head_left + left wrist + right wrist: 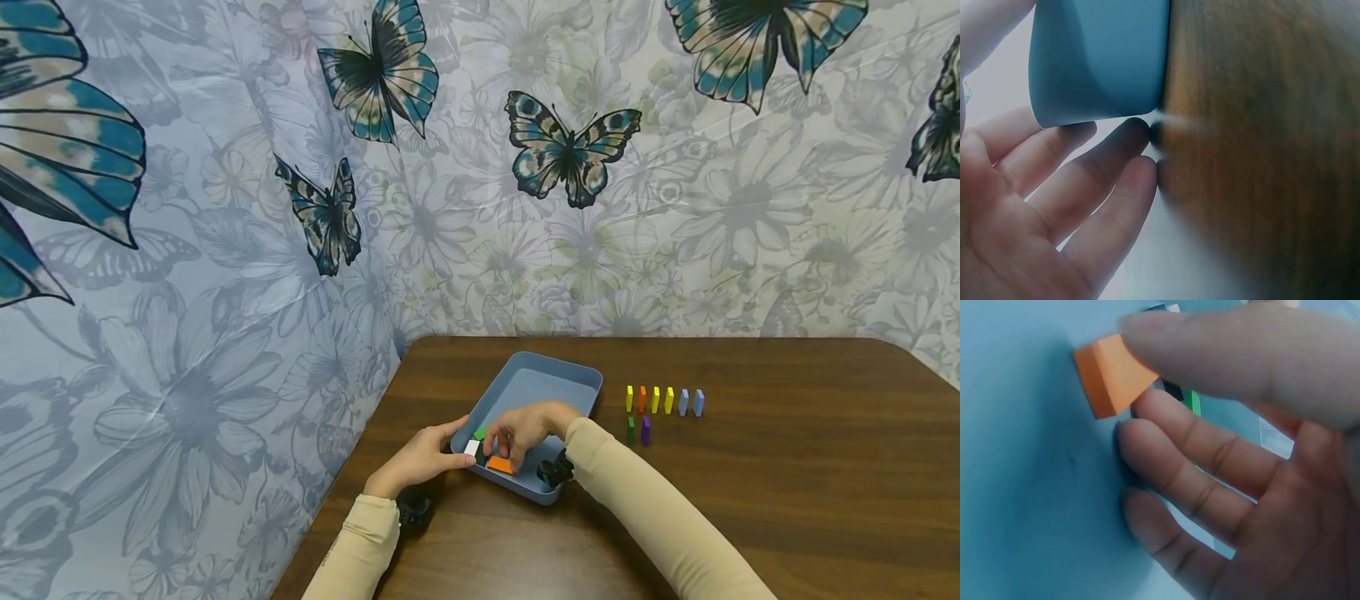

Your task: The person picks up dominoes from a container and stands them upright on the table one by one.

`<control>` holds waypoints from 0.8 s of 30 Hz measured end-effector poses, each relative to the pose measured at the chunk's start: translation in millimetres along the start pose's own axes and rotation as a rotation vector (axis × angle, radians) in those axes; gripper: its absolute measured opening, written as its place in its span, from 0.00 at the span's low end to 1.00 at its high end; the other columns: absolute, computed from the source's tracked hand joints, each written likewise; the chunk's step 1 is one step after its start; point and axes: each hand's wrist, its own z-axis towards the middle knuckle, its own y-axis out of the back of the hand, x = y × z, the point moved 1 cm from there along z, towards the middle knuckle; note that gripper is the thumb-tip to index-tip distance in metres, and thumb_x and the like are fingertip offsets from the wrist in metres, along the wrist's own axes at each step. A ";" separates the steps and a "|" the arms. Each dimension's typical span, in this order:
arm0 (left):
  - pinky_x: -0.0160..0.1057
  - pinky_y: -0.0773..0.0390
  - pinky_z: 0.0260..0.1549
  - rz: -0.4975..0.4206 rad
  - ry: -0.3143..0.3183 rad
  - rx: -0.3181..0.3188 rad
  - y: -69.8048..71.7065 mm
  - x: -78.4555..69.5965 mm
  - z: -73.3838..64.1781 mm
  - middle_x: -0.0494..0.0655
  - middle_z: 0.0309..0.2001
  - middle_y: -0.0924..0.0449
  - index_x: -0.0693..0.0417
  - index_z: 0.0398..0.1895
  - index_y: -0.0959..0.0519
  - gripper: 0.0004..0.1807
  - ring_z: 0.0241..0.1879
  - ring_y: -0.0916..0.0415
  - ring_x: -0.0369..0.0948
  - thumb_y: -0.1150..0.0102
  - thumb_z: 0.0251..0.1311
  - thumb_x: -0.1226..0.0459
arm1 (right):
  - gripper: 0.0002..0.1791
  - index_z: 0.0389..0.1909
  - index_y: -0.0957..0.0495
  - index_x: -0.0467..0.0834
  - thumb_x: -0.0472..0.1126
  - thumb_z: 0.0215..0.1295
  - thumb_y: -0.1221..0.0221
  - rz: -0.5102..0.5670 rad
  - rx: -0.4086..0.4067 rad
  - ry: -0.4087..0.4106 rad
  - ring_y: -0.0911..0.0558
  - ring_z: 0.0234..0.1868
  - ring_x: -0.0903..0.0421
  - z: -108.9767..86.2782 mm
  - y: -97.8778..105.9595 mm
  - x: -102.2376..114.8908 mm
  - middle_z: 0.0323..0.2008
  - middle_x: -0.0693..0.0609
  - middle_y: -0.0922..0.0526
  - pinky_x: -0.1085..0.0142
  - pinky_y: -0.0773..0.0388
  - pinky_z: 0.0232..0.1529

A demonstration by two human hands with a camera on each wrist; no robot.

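My left hand (pixel 426 454) holds the near left corner of a blue-grey tray (pixel 558 364). Its thumb lies over the rim, while the fingers (pixel 1107 212) rest at the outside wall in the left wrist view. Inside the tray, my right hand (pixel 525 429) has its thumb and curled fingers about an orange domino block (pixel 1107 375); the thumb hides part of it, so the exact contact is partly hidden. Beside this block lie a white block (pixel 472 447), a green block (pixel 481 433) and a black block (pixel 481 455), partly covered by the hand.
Right of the tray, several small blocks stand upright in a row: yellow (pixel 656 400), orange (pixel 642 398) and light blue (pixel 699 403). Nearer, a green block (pixel 631 430) and a purple block (pixel 646 431) stand on the brown table (pixel 787 467). A butterfly-patterned wall covering (pixel 480 275) hangs behind.
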 end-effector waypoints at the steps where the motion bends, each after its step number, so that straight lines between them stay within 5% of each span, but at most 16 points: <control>1: 0.33 0.34 0.30 -0.001 0.008 0.004 0.0 -0.4 -0.5 0.41 0.29 0.32 0.56 0.78 0.41 0.44 0.28 0.38 0.37 0.34 0.64 0.51 | 0.23 0.52 0.20 0.49 0.27 0.57 0.32 -0.007 0.007 0.000 0.25 0.36 0.60 0.4 0.0 0.1 0.37 0.52 0.21 0.70 0.29 0.36; 7: 0.33 0.38 0.25 -0.005 0.024 0.011 -0.4 -1.3 -0.7 0.38 0.24 0.42 0.55 0.78 0.42 0.43 0.25 0.42 0.37 0.34 0.64 0.51 | 0.22 0.50 0.21 0.48 0.26 0.57 0.33 -0.029 0.035 0.010 0.26 0.34 0.61 3.6 -0.3 -0.9 0.33 0.55 0.22 0.71 0.29 0.34; 11: 0.36 0.31 0.36 -0.005 0.017 0.004 0.2 -2.4 -1.0 0.48 0.42 0.21 0.55 0.78 0.41 0.43 0.35 0.32 0.39 0.34 0.64 0.52 | 0.22 0.48 0.21 0.49 0.25 0.56 0.32 -0.048 0.032 0.007 0.26 0.33 0.61 4.7 -0.8 -0.7 0.32 0.55 0.23 0.71 0.29 0.34; 14: 0.39 0.30 0.42 -0.002 0.009 -0.001 0.5 -1.9 -0.8 0.56 0.61 0.22 0.56 0.78 0.41 0.43 0.43 0.30 0.42 0.34 0.64 0.51 | 0.22 0.47 0.21 0.49 0.25 0.56 0.32 -0.082 0.021 0.002 0.27 0.32 0.61 4.6 -1.5 0.8 0.32 0.55 0.24 0.72 0.29 0.34; 17: 0.39 0.29 0.42 -0.004 0.001 0.002 0.3 -1.0 -0.2 0.58 0.63 0.23 0.56 0.78 0.41 0.43 0.43 0.29 0.42 0.35 0.64 0.51 | 0.21 0.46 0.22 0.50 0.26 0.57 0.32 -0.114 0.007 -0.006 0.27 0.31 0.62 4.9 -2.3 1.8 0.30 0.56 0.24 0.72 0.30 0.33; 20: 0.37 0.30 0.39 -0.005 0.002 0.002 0.1 -0.9 -0.3 0.56 0.59 0.21 0.55 0.77 0.40 0.44 0.40 0.30 0.41 0.34 0.64 0.50 | 0.19 0.45 0.22 0.50 0.27 0.57 0.31 -0.132 -0.004 -0.010 0.27 0.30 0.62 5.7 -3.5 1.7 0.28 0.57 0.24 0.72 0.30 0.32; 24: 0.33 0.35 0.29 -0.001 0.015 0.004 0.1 -1.1 -0.6 0.42 0.31 0.28 0.54 0.77 0.40 0.44 0.27 0.38 0.36 0.34 0.63 0.49 | 0.19 0.44 0.22 0.49 0.27 0.57 0.31 -0.133 -0.019 -0.017 0.27 0.28 0.63 6.3 -5.0 2.0 0.26 0.58 0.23 0.72 0.31 0.30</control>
